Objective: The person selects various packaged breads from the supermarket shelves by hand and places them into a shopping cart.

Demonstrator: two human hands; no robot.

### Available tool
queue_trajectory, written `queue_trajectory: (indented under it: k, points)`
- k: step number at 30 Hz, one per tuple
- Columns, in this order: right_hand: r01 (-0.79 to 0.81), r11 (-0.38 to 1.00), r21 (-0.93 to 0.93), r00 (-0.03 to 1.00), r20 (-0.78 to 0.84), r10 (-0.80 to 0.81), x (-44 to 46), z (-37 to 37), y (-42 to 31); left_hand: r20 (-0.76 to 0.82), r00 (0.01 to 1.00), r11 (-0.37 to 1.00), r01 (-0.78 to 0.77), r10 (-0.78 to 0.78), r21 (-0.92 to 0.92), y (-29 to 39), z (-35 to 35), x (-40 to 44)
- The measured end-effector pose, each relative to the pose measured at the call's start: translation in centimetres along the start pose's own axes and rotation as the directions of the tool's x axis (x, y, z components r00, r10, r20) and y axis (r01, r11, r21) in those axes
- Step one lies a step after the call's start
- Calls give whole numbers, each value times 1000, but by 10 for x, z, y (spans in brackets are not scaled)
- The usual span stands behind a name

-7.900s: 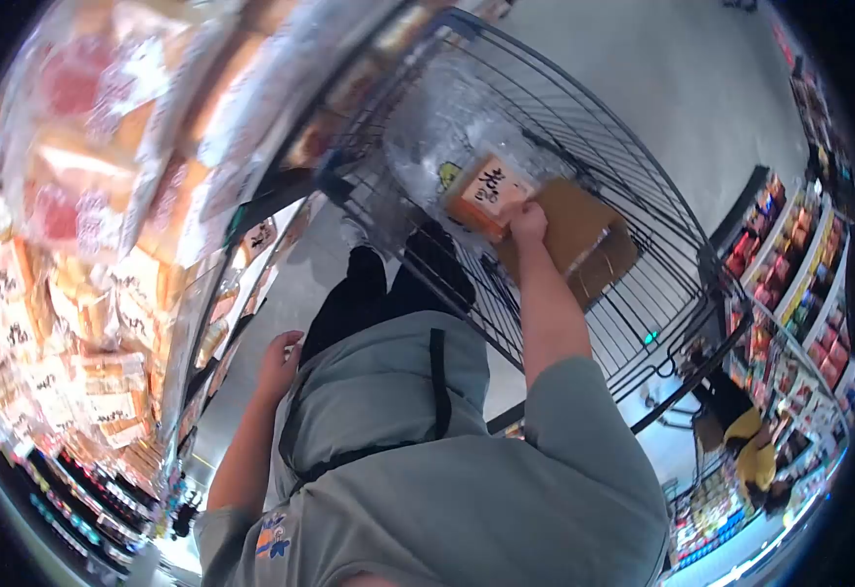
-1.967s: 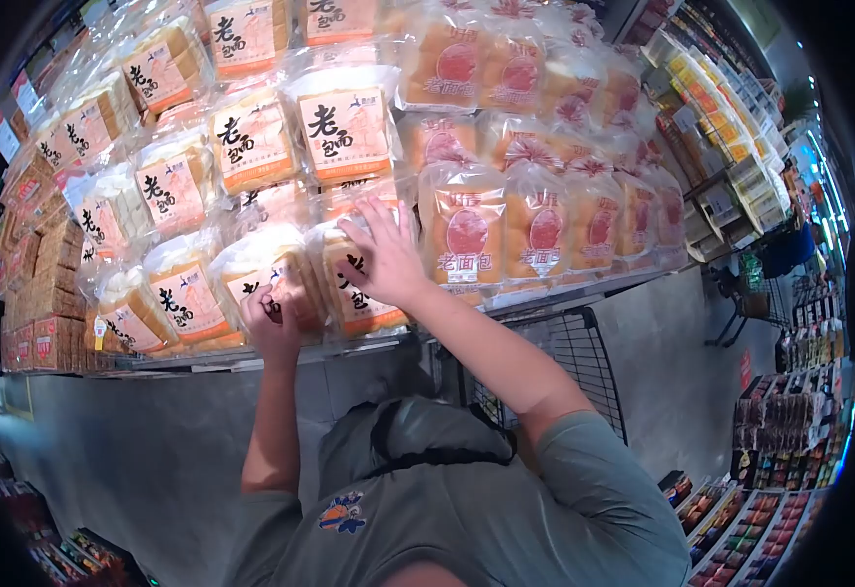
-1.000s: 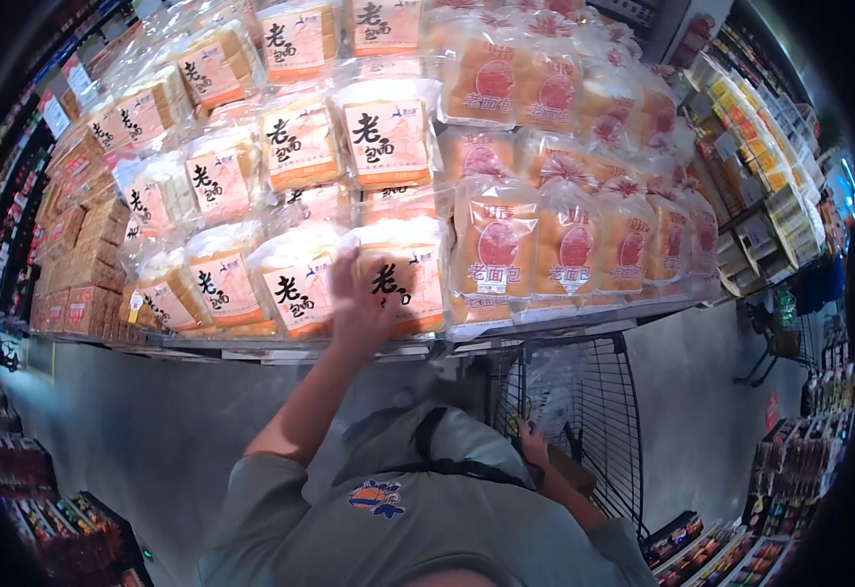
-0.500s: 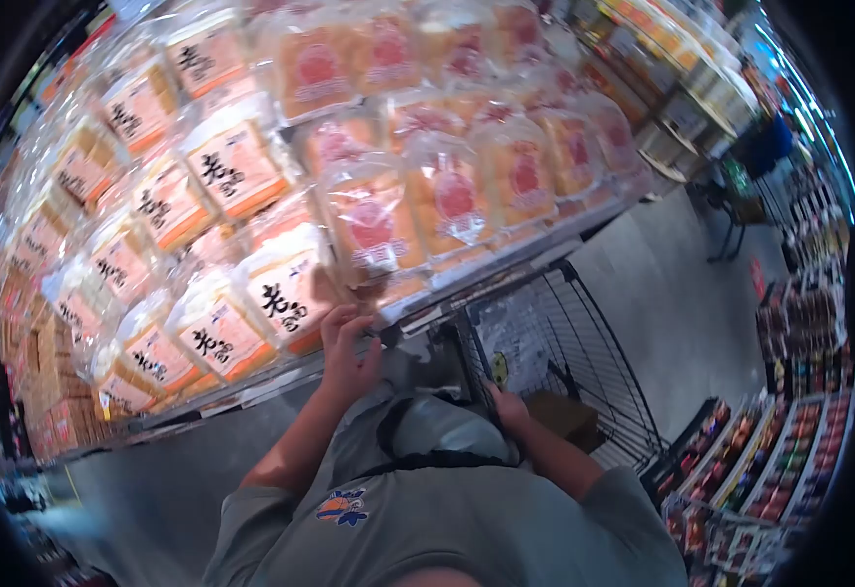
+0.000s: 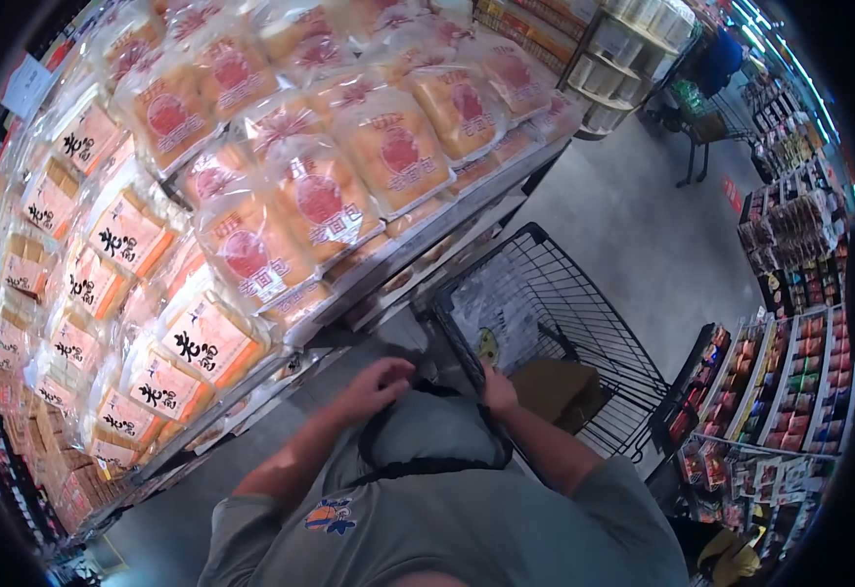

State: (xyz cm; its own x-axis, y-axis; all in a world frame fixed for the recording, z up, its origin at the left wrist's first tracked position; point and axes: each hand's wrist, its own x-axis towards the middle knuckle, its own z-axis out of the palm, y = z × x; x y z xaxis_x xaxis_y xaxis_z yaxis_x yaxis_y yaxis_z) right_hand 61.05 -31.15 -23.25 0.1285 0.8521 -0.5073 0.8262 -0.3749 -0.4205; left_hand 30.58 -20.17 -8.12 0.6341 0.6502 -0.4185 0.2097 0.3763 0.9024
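My left hand (image 5: 381,385) hovers in front of my belly, off the display's edge. Its fingers are loosely bent with a gap to the thumb, and nothing shows in it. My right hand (image 5: 499,390) is closed around the near rim of a black wire shopping cart (image 5: 584,323); some of its fingers are hidden. A clear plastic package (image 5: 491,303) and a brown cardboard box (image 5: 557,391) lie inside the cart. Nearest my left hand on the display are bagged bread with black lettering (image 5: 207,338) and bagged bread with a red print (image 5: 247,252).
The bread display (image 5: 349,298) slants along the left and front, its edge close to the cart. Shelves of packaged goods (image 5: 770,391) line the right side. A round rack (image 5: 613,73) stands beyond the display. Farther off, a person in blue (image 5: 716,64) is beside another cart (image 5: 706,127).
My left hand has drawn back from the bread at the display's edge toward my body. The view has turned, so the bread sits farther left and more of the cart shows. My right hand stays on the cart.
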Motion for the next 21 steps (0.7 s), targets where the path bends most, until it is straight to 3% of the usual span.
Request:
queue_trajectory:
  k: [1,3,6,9,11,12,14,15,16,17,19,20,21]
  points:
    - [8,1000,11,999,-38,-8,-4,-1,2,7,1000,1000,12,-12,9,-2,9,4]
    - [-27,999,46,999,-46,29,-9,-13,2,349,933,984,27,-87,174,-8,22,4]
    - [-2,997,75,993,-121,11,-7,-17,12,441,877,973,107,-190,207,-8,25,13]
    - [0,998,57,995,-98,6,-4,-23,21,353,896,920,129,-268,371,-31,5,29]
    - [29,998,55,995,-99,-23,-3,-23,29,260,905,742,85,-337,665,-43,-12,38]
    - [75,997,32,987,-148,-70,-6,-22,31,282,908,730,35,-308,683,-38,-18,37]
    - [169,941,-293,888,-368,-275,-23,-49,2,320,905,732,-13,-281,681,-31,-24,33]
    - [159,942,-296,899,-350,-262,-39,-70,-21,377,879,839,46,-292,542,-34,-27,31]
    - [310,949,59,932,-219,-290,-53,-97,-50,431,855,914,112,-288,389,-36,-28,28]
    - [363,830,422,929,-101,-355,-66,-125,-78,440,801,858,169,-406,485,-37,-27,23]
    - [189,730,656,836,283,-470,-107,-175,-134,521,780,906,135,-346,400,-56,-26,19]
    - [262,660,704,751,282,-598,-120,-178,-148,586,762,942,91,-275,323,-67,-24,21]
    - [238,700,673,700,381,-604,-136,-194,-171,596,757,946,91,-268,310,-78,-22,26]
